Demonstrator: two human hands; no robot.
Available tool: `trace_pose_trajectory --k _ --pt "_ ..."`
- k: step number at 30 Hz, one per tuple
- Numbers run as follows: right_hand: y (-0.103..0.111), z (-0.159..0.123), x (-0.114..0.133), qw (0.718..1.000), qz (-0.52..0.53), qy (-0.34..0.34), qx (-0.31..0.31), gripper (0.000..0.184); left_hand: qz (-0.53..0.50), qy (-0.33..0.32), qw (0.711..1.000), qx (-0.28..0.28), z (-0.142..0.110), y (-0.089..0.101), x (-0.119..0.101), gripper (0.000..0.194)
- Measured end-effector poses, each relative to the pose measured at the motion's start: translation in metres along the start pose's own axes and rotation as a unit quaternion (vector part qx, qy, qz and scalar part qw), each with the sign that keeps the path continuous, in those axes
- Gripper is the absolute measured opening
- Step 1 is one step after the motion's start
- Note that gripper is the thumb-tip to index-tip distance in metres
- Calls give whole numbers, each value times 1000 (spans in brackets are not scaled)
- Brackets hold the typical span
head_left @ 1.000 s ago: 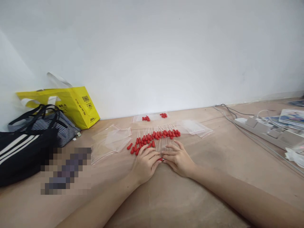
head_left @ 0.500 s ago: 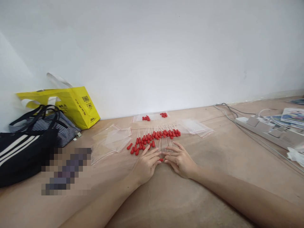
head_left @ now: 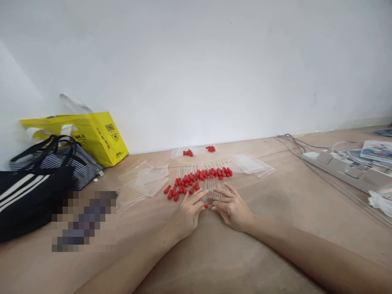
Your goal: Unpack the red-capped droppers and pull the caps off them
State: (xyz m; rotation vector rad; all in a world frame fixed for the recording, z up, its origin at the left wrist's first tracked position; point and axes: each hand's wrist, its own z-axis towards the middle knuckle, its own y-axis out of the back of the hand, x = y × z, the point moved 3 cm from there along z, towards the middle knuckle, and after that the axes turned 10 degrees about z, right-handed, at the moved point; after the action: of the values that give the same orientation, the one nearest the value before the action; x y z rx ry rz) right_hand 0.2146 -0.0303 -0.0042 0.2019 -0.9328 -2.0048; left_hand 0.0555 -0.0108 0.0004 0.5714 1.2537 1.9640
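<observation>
A row of clear thin droppers with red rubber bulbs (head_left: pixel 202 176) lies on the brown table (head_left: pixel 214 253). My left hand (head_left: pixel 186 212) and my right hand (head_left: pixel 231 206) rest side by side just in front of that row. Their fingertips meet on one dropper (head_left: pixel 208 206), whose red bulb shows between the thumbs. The other fingers of both hands stretch forward over the clear tubes. Loose red bulbs (head_left: pixel 175 192) lie just beyond my left fingers.
Clear zip bags (head_left: pixel 143 179) lie to the left, more zip bags (head_left: pixel 251 164) to the right, and filled ones (head_left: pixel 196 152) by the wall. A yellow bag (head_left: pixel 92 134) and a striped black bag (head_left: pixel 33 183) stand far left. A power strip (head_left: pixel 343 169) with cables and leaflets (head_left: pixel 375 151) sit at right.
My left fingers have uncurled and reach further forward over the tubes. Both hands stay at the same spot on the small red bulb.
</observation>
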Motion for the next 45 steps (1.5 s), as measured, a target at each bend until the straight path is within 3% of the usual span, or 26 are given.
trace_pose_trajectory --k 11,16,23,30,34,40,45 --pt "-1 -2 -9 997 1 -78 -18 23 -17 52 993 -109 -4 10 13 18" --pt "-8 6 -25 993 35 -111 -14 33 -43 100 988 -111 -3 11 16 20" --pt "-20 30 -35 990 44 -129 -25 24 -67 176 974 -123 -3 16 27 9" --pt "-39 41 -33 985 -44 -155 57 24 -80 158 974 -139 -3 12 32 7" --pt "-45 44 -26 985 -41 -141 93 19 -70 159 974 -144 -3 11 34 5" --pt "-31 40 -16 985 -18 -139 104 16 -55 153 978 -132 -5 12 29 5" --pt "-14 32 -9 992 29 -96 74 30 -64 135 979 -140 -3 9 18 10"
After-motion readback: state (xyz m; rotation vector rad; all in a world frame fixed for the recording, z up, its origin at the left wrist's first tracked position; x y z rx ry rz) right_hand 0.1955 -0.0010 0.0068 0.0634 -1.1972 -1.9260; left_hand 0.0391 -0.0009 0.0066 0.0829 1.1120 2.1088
